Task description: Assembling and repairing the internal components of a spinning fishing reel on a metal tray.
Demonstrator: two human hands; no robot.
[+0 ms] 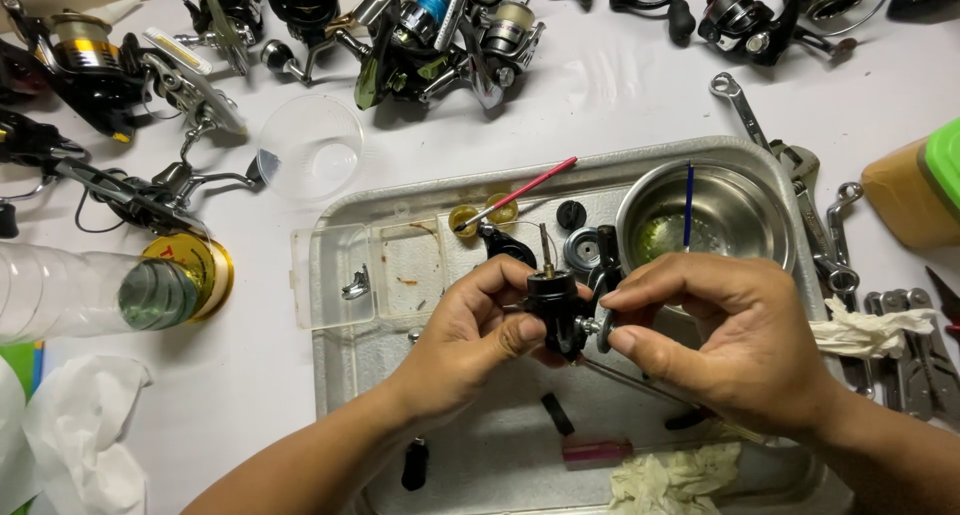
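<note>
A metal tray (335, 375) lies in the middle of the table (620, 95). Over the tray's centre, the left hand (470, 340) and the right hand (735, 340) meet around a reel body (553, 305), left hand on its left, right hand on its right. In the tray's far right corner sits a metal bowl (735, 210), with a brush (515, 195) lying to its left. A rag (675, 478) lies at the tray's near edge. Left of the tray lies a plastic bottle (90, 293); wrenches (790, 175) lie to the right. Fishing reels (440, 35) line the far edge.
</note>
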